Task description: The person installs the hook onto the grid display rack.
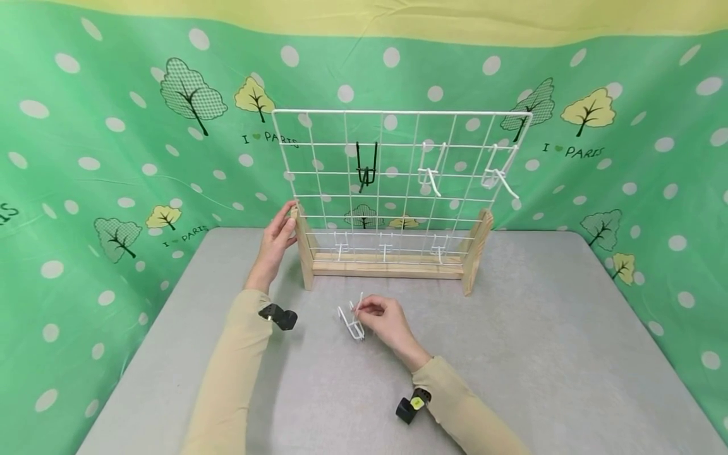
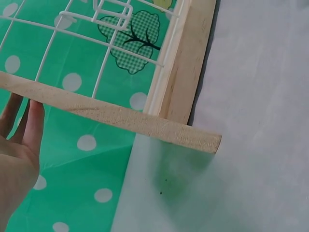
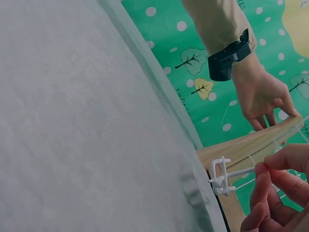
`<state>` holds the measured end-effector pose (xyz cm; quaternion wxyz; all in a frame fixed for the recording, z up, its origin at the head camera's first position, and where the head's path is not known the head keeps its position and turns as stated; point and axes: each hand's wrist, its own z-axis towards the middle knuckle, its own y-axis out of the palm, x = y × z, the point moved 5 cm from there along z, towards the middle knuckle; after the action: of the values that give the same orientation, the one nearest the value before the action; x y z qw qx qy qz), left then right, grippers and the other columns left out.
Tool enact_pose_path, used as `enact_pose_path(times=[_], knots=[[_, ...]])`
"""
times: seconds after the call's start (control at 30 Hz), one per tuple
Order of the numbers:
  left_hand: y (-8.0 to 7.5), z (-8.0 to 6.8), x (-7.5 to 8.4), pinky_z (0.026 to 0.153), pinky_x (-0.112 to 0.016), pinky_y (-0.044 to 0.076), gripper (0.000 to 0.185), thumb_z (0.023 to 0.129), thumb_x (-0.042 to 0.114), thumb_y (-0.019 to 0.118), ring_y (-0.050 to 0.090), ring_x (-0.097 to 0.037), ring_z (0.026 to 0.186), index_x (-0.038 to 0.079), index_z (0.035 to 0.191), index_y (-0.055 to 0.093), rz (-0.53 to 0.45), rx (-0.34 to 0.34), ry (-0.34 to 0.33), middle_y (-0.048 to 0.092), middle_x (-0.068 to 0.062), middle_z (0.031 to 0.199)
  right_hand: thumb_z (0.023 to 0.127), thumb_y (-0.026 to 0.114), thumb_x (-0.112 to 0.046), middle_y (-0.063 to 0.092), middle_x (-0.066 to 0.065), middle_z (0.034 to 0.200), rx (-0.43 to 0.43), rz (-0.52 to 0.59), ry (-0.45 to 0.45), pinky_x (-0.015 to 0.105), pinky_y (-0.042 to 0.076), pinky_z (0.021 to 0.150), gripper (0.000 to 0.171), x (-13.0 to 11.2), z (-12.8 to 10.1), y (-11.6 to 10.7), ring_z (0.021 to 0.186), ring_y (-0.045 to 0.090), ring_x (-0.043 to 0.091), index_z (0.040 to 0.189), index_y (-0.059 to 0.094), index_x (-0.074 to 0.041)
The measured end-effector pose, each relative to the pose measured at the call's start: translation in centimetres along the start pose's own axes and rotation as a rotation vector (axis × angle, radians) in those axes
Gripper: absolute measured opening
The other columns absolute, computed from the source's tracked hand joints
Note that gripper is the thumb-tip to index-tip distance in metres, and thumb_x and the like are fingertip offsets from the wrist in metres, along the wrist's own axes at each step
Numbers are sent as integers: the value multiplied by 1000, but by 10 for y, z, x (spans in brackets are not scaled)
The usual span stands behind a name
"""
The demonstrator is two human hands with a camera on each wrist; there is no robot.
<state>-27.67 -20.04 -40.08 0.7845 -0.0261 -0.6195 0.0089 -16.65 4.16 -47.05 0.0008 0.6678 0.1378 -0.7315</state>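
Grey table (image 1: 540, 354) with a wooden-framed white wire grid rack (image 1: 392, 259) upright near its far edge

a white wire grid (image 1: 398, 170) in a pale wood frame (image 1: 476, 249), one black hook (image 1: 366, 167), grey table (image 1: 540, 354), green white-dotted tree-print backdrop (image 1: 114, 126).

Both arms wear long beige sleeves (image 1: 227, 385) reaching the wrists. A small black camera unit (image 1: 279, 316) is strapped on each wrist; the lower-centre one (image 1: 412, 406) carries a yellow-green label
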Motion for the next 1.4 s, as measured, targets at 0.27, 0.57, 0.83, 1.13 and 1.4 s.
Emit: enact_pose_path(times=[0.27,0.57,0.83,1.13,1.4], knots=[[-1,2,-3,104,-53,39,46,105,19,41,43,-30,128,10,150,35,-2,47,26,42,-20,144,81,69,3,69,9,82,36,29,36,20,52,67,8,-5,4,-4,73,60,11,88,70,6],[1,1,-1,102,-52,40,44,105,23,41,42,-27,129,15,148,40,19,99,24,40,-10,148,81,67,8,67,15,84,27,44,39,19,51,68,9,-9,9,-7,75,59,13,90,66,12],[2,1,-1,103,-51,40,44,106,22,40,40,-27,131,16,149,39,13,101,10,38,-9,150,83,69,3,68,6,82,55,37,5,19,52,67,7,-19,13,-10,74,60,11,89,69,5],[4,4,-5,103,-52,40,43,106,22,40,41,-27,131,17,149,40,18,88,14,39,-9,149,84,66,8,67,14,82,46,34,-77,17,49,65,7,-70,7,-20,73,58,13,89,68,11],[5,3,-3,103,-53,39,44,106,21,40,41,-29,130,15,149,39,14,78,24,40,-12,148,85,64,9,67,20,87,31,21,-144,18,49,69,8,-98,7,-20,74,59,16,91,67,12]])
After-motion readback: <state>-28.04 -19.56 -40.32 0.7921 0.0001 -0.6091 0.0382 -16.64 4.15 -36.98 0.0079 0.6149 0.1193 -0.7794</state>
